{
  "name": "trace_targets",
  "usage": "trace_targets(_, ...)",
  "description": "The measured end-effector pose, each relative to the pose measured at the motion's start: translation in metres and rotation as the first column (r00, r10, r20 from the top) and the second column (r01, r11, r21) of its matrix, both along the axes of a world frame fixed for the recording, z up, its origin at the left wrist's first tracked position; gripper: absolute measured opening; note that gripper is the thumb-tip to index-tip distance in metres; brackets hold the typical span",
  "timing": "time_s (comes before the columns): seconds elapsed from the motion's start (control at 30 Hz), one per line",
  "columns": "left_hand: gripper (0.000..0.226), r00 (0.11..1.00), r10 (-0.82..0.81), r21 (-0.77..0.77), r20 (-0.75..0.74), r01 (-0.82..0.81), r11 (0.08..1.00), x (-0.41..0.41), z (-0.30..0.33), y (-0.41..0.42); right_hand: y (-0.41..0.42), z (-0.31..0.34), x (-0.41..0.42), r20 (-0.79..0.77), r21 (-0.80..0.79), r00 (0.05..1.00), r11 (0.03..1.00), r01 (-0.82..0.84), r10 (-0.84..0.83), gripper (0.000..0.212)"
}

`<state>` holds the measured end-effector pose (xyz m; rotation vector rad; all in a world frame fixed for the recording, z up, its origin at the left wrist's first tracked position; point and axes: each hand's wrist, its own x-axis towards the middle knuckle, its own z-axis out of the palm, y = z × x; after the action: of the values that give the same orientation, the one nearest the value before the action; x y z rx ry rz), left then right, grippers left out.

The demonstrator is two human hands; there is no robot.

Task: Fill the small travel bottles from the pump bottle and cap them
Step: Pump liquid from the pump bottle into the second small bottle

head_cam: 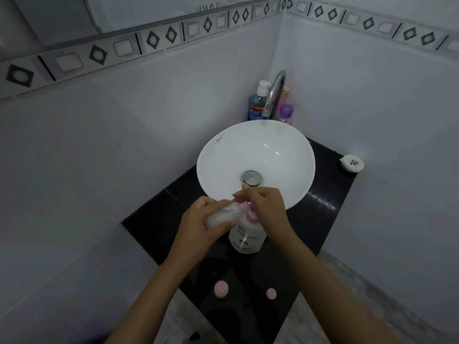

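left hand [198, 219] grips tilted white travel bottle [221, 216]; right hand [267, 204] presses pump bottle [247, 234].

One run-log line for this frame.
phase: filling | left hand: holds travel bottle tilted at pump | right hand: on pump bottle head | two pink-topped items on counter, unhandled

Two hands: left hand [198, 219], right hand [267, 207]. One pump bottle [246, 238]. One small travel bottle [221, 216]. Two pink caps, lower centre [221, 287] [271, 293]. One basin [278, 145]. One tap [273, 93]. Three bottles behind it [257, 103] [286, 112] [285, 95]. One white lid, right [352, 163].
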<state>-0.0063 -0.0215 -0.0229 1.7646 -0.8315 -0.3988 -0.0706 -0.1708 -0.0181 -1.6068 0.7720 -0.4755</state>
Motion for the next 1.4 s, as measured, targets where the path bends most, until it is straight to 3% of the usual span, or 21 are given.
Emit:
trace_targets(0.13, 0.039, 1.000, -0.006, -0.001, -0.015, 0.006, 1.000, 0.002, -0.001, -0.002, 0.003, -0.005, -0.003, 0.059, 0.050, 0.997, 0.997, 0.051, -0.053, 0.038)
trace_targets(0.3, 0.040, 1.000, -0.020, 0.073, -0.019, 0.022, 0.997, 0.004, -0.016, -0.002, 0.005, -0.017, -0.001, -0.044, -0.010, 0.998, 0.999, 0.040, -0.041, 0.041)
trace_targets(0.53, 0.040, 0.999, -0.017, 0.022, -0.047, 0.018, 1.000, 0.001, -0.014, -0.001, -0.006, -0.005, -0.001, -0.118, -0.075, 0.993, 0.997, -0.037, 0.028, 0.036)
trace_targets(0.8, 0.041, 1.000, -0.014, 0.058, -0.009, 0.014, 0.998, 0.004, -0.013, -0.002, 0.004, -0.013, -0.001, -0.027, -0.011, 0.999, 0.999, 0.042, -0.043, 0.040)
trace_targets(0.9, 0.041, 1.000, -0.018, 0.103, 0.003, 0.018, 0.995, 0.004, -0.015, -0.004, 0.005, -0.021, -0.002, -0.068, -0.066, 0.997, 0.997, 0.039, -0.044, 0.042)
trace_targets(1.07, 0.042, 0.999, -0.017, 0.054, -0.031, 0.019, 0.998, 0.004, -0.010, -0.004, -0.001, -0.009, -0.003, -0.152, -0.182, 0.988, 0.983, -0.038, 0.010, 0.038)
trace_targets(1.4, 0.041, 0.999, -0.005, 0.041, -0.040, 0.007, 0.999, 0.003, -0.008, -0.003, 0.003, -0.008, -0.003, 0.001, -0.026, 1.000, 0.999, 0.031, -0.031, 0.041)
